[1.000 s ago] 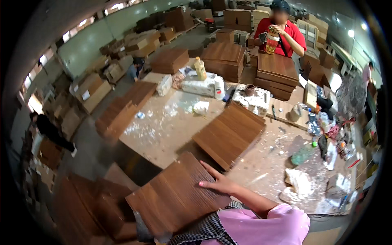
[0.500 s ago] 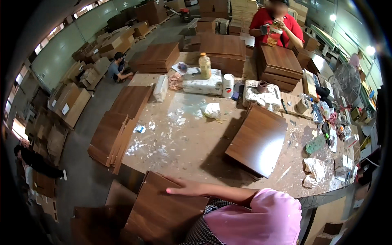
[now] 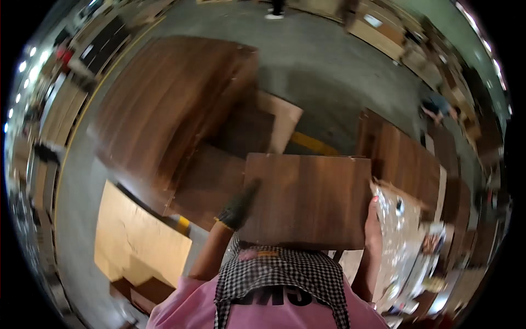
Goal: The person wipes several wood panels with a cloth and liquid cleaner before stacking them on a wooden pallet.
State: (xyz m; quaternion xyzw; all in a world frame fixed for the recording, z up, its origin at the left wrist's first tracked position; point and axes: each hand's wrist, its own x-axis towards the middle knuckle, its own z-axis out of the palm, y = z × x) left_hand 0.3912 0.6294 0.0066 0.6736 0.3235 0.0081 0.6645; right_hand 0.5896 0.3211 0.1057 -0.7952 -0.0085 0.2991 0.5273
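Observation:
Close to my body is a dark brown wood-grain panel (image 3: 307, 200), roughly level, held between my two hands. My left hand (image 3: 239, 209), in a dark glove, grips its left edge; the fingers are smeared by motion. Bare and pressed along the opposite edge, my right hand (image 3: 373, 222) has its fingertips up near the far right corner, with the other fingers partly hidden. Whether a single board or several lie in this hold does not show. To the left rises a tall stack of similar brown panels (image 3: 164, 104), with lower brown boards (image 3: 211, 183) beside it.
A light plywood sheet (image 3: 139, 233) leans or lies at lower left. At right stands the paint-spattered worktable (image 3: 397, 241), with brown panels (image 3: 402, 164) along its edge. A yellow line (image 3: 82, 129) crosses the grey floor. One person (image 3: 436, 107) crouches at far right.
My view has swung left, away from the worktable toward the tall stack. My right hand, earlier flat on top of the panel, now holds its right edge; my left hand has come into view.

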